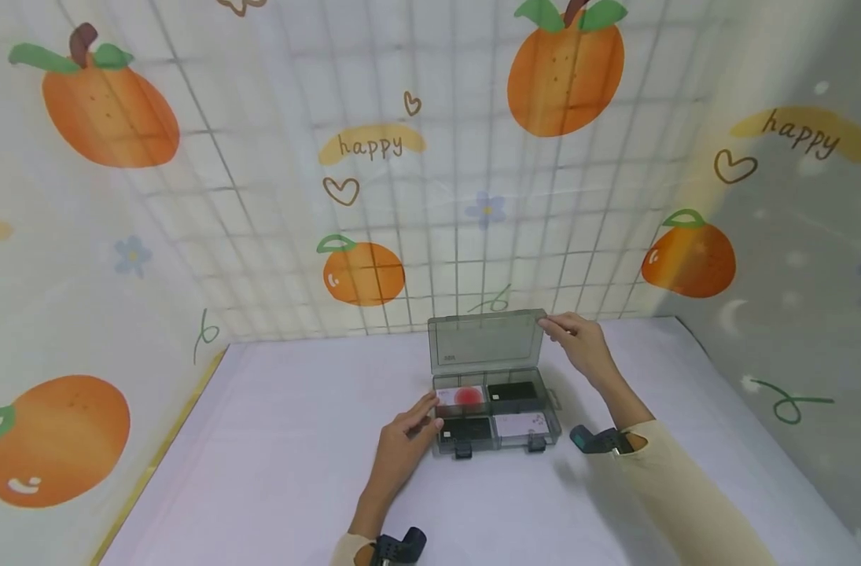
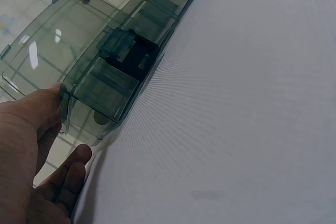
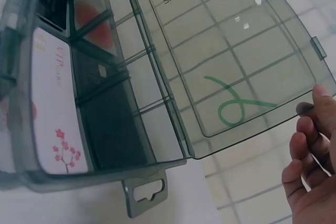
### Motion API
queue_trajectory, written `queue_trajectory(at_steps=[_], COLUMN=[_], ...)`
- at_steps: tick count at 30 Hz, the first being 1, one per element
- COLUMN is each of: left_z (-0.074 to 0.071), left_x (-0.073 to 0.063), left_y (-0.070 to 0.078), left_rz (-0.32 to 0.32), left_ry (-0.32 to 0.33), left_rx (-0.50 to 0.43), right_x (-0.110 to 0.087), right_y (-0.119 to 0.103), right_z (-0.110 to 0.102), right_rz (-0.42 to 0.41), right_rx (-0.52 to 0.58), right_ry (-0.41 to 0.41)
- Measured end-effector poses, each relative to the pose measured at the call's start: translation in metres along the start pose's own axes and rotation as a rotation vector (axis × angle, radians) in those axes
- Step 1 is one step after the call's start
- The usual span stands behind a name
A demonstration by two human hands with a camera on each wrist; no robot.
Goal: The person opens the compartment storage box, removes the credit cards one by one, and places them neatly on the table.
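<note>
A clear grey-green plastic storage box (image 1: 497, 412) lies on the table with its hinged lid (image 1: 487, 343) raised. Four compartments hold cards: a white card with a red circle (image 1: 467, 396), black cards (image 1: 513, 391) and a white card with red blossoms and "VIP" lettering (image 3: 56, 114). My left hand (image 1: 400, 448) holds the box's left end, thumb at the rim and other fingers lower along the side. At the lid's upper right corner, my right hand (image 1: 577, 346) pinches the edge between thumb and index finger; its other fingers are bent, away from the lid.
Two dark latches (image 1: 463, 450) are on the box's front edge, and a hanging tab (image 3: 146, 195) sticks out from its right side. The white tabletop (image 1: 296, 440) meets a curtain (image 1: 274, 157) printed with oranges, with a wire grid showing behind it.
</note>
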State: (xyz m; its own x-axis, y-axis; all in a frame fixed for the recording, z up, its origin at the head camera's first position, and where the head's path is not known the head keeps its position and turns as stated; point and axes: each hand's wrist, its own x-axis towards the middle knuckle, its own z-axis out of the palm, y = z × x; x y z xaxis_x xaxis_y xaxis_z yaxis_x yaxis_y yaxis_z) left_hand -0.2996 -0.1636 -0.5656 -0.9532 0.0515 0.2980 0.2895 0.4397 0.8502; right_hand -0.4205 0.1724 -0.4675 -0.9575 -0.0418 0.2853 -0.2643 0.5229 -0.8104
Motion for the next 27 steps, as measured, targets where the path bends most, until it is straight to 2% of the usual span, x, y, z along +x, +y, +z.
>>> queue_trajectory(at_steps=[5, 13, 27], left_z=[-0.002, -0.002, -0.003], left_x=[0.004, 0.003, 0.0], left_y=[0.001, -0.001, -0.001], left_rz=[-0.011, -0.029, -0.029], left_ry=[-0.017, -0.019, -0.028], left_rx=[0.007, 0.009, 0.01], right_x=[0.01, 0.018, 0.021], right_y=[0.007, 0.024, 0.032], right_z=[0.005, 0.017, 0.031], right_rz=[0.024, 0.098, 0.135], right_rx=[0.01, -0.006, -0.059], right_ry=[-0.006, -0.092, -0.138])
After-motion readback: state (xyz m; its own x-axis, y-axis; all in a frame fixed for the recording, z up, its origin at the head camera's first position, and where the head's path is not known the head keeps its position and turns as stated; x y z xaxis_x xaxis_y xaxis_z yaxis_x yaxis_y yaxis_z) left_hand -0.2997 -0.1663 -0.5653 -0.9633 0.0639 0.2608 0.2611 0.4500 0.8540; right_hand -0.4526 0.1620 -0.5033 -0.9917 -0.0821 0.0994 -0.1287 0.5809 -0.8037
